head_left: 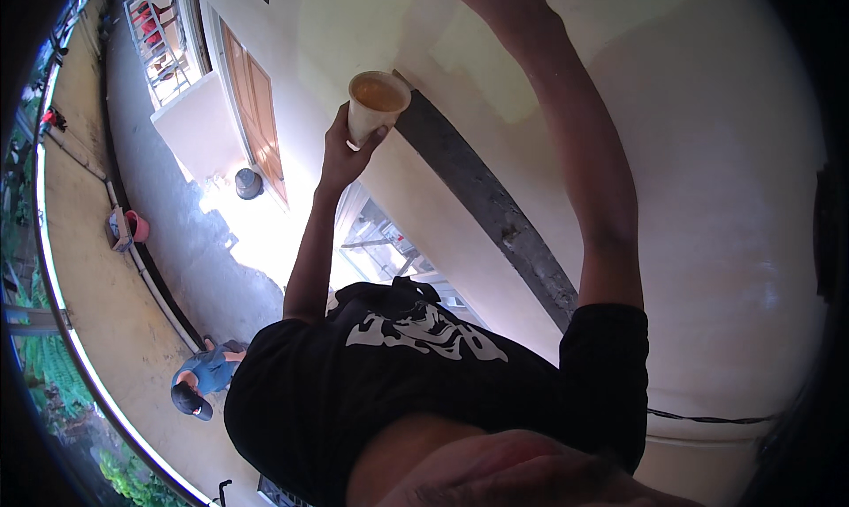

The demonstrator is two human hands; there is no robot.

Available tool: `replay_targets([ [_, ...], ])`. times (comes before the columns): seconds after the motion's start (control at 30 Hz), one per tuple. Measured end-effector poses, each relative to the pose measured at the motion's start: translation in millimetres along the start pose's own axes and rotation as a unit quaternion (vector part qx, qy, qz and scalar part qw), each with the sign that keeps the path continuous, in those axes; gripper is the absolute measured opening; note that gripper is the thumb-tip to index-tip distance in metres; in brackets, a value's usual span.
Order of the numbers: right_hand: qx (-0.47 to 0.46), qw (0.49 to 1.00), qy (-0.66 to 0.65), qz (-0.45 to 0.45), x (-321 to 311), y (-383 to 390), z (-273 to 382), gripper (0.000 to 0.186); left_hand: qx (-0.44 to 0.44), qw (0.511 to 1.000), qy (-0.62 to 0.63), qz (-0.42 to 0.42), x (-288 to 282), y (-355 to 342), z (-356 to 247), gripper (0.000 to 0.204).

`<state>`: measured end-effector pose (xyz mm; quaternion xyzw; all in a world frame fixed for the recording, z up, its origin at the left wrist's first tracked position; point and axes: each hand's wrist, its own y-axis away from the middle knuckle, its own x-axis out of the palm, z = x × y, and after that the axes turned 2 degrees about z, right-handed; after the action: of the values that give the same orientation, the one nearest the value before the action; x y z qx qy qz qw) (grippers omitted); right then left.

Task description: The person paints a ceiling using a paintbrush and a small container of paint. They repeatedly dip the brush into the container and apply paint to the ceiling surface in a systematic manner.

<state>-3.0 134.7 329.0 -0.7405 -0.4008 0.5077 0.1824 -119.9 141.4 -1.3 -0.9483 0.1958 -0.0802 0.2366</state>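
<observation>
My left hand [348,153] is closed around a pale cup [361,123], held out in front of my chest. Some yellowish-tan liquid shows inside it. Raised high along the wall [707,171], my right hand [504,3] runs out of the picture at the upper edge. Its fingers are out of sight, so whatever they may hold is hidden. Between my two arms the wall carries a paler, yellowish patch [504,83] with uneven edges.
A dark grey band [495,215] crosses the wall beside the cup. Left are a wooden door [252,109], a dark bucket [248,183] and a metal rack [159,43]. Below, a person in a blue shirt [212,370] is near the low wall, which bears a pink pot [137,227].
</observation>
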Motion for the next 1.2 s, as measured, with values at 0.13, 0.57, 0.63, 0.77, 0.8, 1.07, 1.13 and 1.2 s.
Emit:
replay_targets([
  [0.13, -0.097, 0.990, -0.032, 0.101, 65, 46, 5, 0.075, 0.042, 0.999, 0.001, 0.003, 7, -11, -3, 0.049],
  [0.57, -0.169, 0.928, 0.312, -0.108, -95, -78, -53, 0.035, 0.044, 0.999, -0.016, 0.008, 4, -9, -6, 0.046],
  [0.63, -0.184, 0.940, 0.285, 0.024, -52, -44, -55, 0.049, 0.062, 0.998, -0.013, 0.018, 14, -12, -2, 0.045],
  [0.77, -0.243, 0.963, 0.084, 0.083, 49, 54, 10, 0.024, 0.070, 0.997, -0.029, 0.003, 2, -15, -3, 0.044],
  [0.8, -0.204, 0.964, 0.064, 0.160, 43, 61, 21, 0.027, 0.070, 0.997, -0.027, 0.009, 5, -15, -3, 0.044],
  [1.07, -0.033, 0.998, 0.050, 0.017, -91, -61, -72, 0.087, 0.071, 0.997, -0.014, 0.005, 13, -8, 7, 0.046],
  [1.13, -0.113, 0.979, 0.125, -0.114, -112, -88, -85, 0.073, 0.067, 0.997, -0.024, -0.002, 7, -3, 11, 0.046],
  [1.2, -0.080, 0.978, 0.176, -0.071, -131, -103, -74, 0.045, 0.059, 0.998, -0.027, -0.006, 1, 0, 15, 0.046],
])
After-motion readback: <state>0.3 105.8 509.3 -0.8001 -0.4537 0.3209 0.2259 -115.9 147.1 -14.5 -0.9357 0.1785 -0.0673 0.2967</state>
